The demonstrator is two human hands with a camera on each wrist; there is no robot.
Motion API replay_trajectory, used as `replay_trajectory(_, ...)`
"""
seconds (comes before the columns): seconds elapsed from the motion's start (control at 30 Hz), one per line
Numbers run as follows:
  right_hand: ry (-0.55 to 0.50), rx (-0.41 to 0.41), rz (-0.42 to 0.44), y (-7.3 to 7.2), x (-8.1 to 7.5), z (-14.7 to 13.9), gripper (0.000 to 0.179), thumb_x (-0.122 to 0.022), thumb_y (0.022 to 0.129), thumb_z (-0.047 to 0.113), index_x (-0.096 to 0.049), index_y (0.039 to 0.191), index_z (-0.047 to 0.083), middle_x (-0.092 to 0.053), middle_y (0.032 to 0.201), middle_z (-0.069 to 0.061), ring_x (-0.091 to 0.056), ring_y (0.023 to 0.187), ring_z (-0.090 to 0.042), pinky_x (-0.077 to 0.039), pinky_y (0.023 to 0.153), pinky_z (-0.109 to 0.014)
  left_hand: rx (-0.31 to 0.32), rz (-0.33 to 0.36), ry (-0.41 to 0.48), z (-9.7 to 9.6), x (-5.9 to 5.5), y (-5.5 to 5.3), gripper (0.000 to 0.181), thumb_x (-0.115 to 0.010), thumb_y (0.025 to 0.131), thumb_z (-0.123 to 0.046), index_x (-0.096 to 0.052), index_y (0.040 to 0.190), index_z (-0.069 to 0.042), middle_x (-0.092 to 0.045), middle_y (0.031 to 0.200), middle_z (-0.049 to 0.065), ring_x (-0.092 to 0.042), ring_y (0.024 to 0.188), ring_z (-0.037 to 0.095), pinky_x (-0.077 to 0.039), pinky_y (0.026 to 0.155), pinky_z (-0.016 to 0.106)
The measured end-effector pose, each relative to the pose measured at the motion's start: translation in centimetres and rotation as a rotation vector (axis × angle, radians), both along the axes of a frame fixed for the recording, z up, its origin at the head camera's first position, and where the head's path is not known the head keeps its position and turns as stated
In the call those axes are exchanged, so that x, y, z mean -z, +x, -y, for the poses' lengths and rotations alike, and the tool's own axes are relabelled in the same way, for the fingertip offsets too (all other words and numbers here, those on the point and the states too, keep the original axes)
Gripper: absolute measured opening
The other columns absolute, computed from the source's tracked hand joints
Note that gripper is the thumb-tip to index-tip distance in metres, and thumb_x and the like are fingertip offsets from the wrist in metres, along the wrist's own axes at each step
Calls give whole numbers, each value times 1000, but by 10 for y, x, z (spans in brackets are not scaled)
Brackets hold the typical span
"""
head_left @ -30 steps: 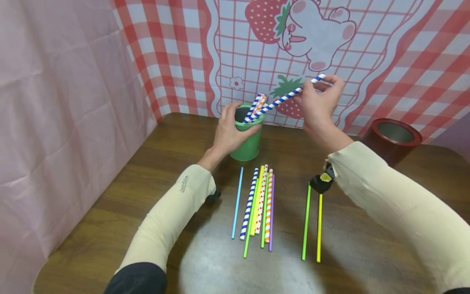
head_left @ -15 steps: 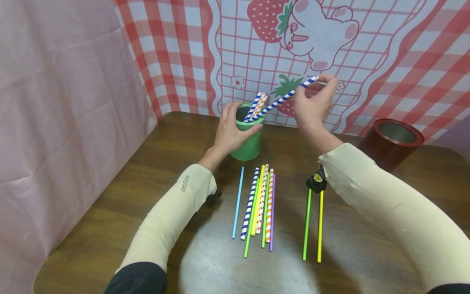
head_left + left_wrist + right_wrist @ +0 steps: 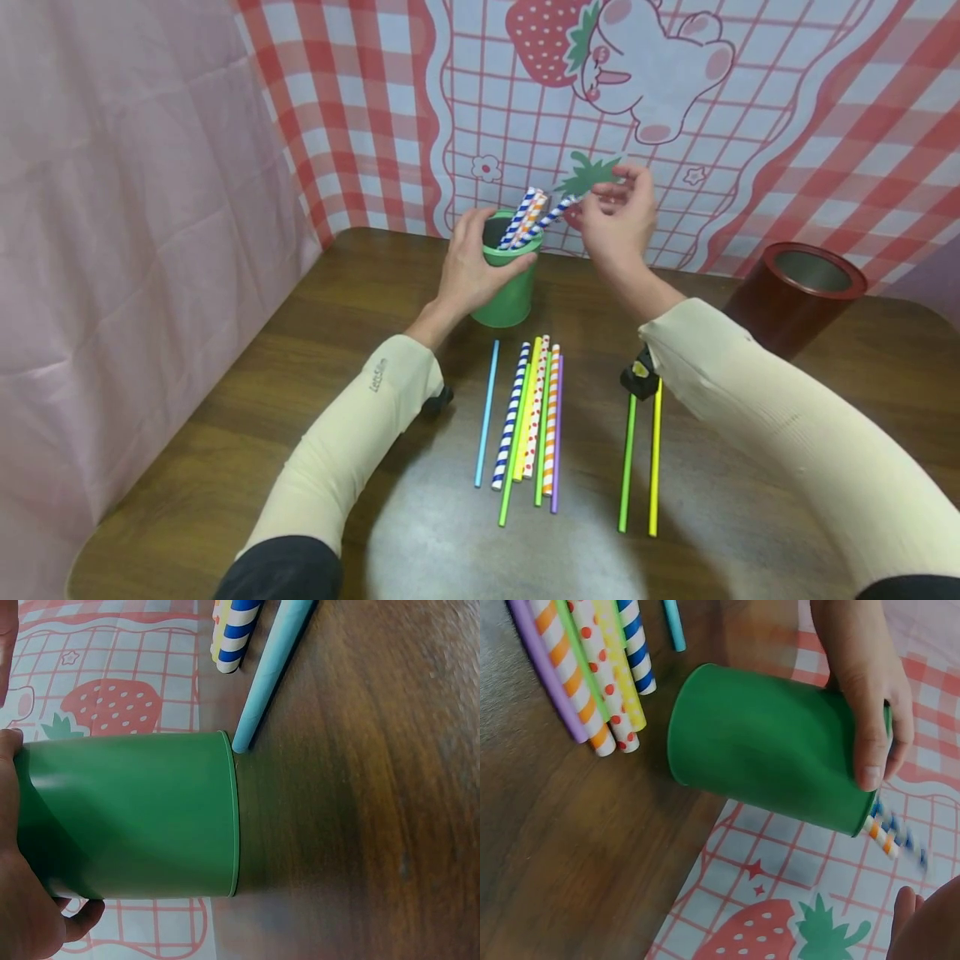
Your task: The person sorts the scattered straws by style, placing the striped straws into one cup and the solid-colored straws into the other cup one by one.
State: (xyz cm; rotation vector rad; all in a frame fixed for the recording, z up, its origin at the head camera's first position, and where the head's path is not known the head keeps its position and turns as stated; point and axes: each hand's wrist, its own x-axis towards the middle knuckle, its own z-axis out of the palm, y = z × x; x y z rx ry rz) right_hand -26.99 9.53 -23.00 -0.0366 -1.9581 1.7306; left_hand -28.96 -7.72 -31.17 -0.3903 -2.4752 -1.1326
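Note:
My left hand (image 3: 476, 265) grips the green cup (image 3: 504, 302) near its rim, thumb across the near side, as the right wrist view also shows. Inside the cup lean several striped paper straws (image 3: 522, 218), blue-white and orange-white. One blue-white straw (image 3: 557, 215) tilts right out of the mouth, blurred in the right wrist view. Just past its upper end is my right hand (image 3: 621, 218), fingers loosely bent; a small gap shows between them in the right wrist view. The cup's base (image 3: 229, 817) stands on the table.
Before the cup lies a row of straws (image 3: 528, 417), striped, dotted and plain. A light blue straw (image 3: 486, 417) lies at its left. Green (image 3: 627, 467) and yellow (image 3: 655, 467) straws lie under my right forearm. A dark red canister (image 3: 795, 292) stands back right, near the patterned cloth backdrop.
My right hand has moved left and toward the cup. The blue-white straw it held has slid down into the cup and left its fingers. My left hand keeps its hold.

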Motion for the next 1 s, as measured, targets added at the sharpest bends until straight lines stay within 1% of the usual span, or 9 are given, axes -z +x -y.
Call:
replay_trajectory(0.03,2,-4,-1,0,1,-1,40,-53,86,-8,-46,122,8,-54,95,0,-60,76,-10,-57,72,-24,1,2,-1,0,0,0,88,-72,77,-58,-33,144,-17,-29,149,5,-39,128,19,-41,102,38)
replay_trajectory(0.13,53,7,-1,2,5,-5,39,-53,86,-7,-46,122,6,-55,94,1,-58,73,-7,-56,73,-25,4,13,3,-1,0,0,88,-71,77,-58,-33,144,-17,-28,150,3,-39,127,18,-42,101,38)
replay_trajectory(0.27,75,-33,33,4,12,-12,36,-53,88,-6,-46,122,4,-55,95,-2,-58,72,-9,-56,69,-22,9,14,9,-1,0,1,87,-71,77,-57,-33,144,-17,-28,149,4,-40,126,18,-42,101,38)
replay_trajectory(0.4,105,-87,101,9,19,-17,34,-54,89,-4,-47,121,3,-53,94,-1,-59,75,-11,-55,66,-19,10,8,10,-1,0,1,87,-71,77,-57,-33,144,-17,-29,148,4,-40,126,18,-42,101,38)
replay_trajectory(0.5,133,-112,133,12,26,-19,35,-54,88,-3,-46,122,1,-54,95,-2,-60,75,-9,-55,68,-21,14,6,15,0,0,1,87,-71,78,-57,-33,144,-17,-29,149,4,-40,126,18,-41,101,38)
replay_trajectory(0.57,157,-125,152,14,29,-20,35,-54,88,-2,-47,122,0,-54,96,-3,-59,71,-6,-56,69,-22,16,8,18,0,0,2,86,-71,78,-57,-33,144,-18,-29,149,4,-40,127,19,-41,101,38)
replay_trajectory(0.7,187,-152,198,18,36,-20,36,-54,87,0,-48,122,0,-55,98,-4,-61,69,-7,-56,71,-24,13,10,21,1,0,1,86,-71,78,-58,-33,144,-19,-28,150,6,-40,127,20,-42,101,39)
replay_trajectory(0.93,210,-181,309,26,47,-22,34,-56,87,3,-50,121,1,-60,101,-7,-66,79,-15,-56,70,-22,12,14,13,1,1,-1,88,-70,77,-59,-32,145,-18,-28,150,5,-41,126,20,-43,100,39)
replay_trajectory(1.0,209,-202,338,29,49,-23,35,-56,87,3,-50,122,1,-60,102,-8,-65,78,-14,-56,71,-22,16,12,18,0,1,-1,88,-70,77,-59,-33,145,-17,-28,150,5,-41,126,20,-43,100,39)
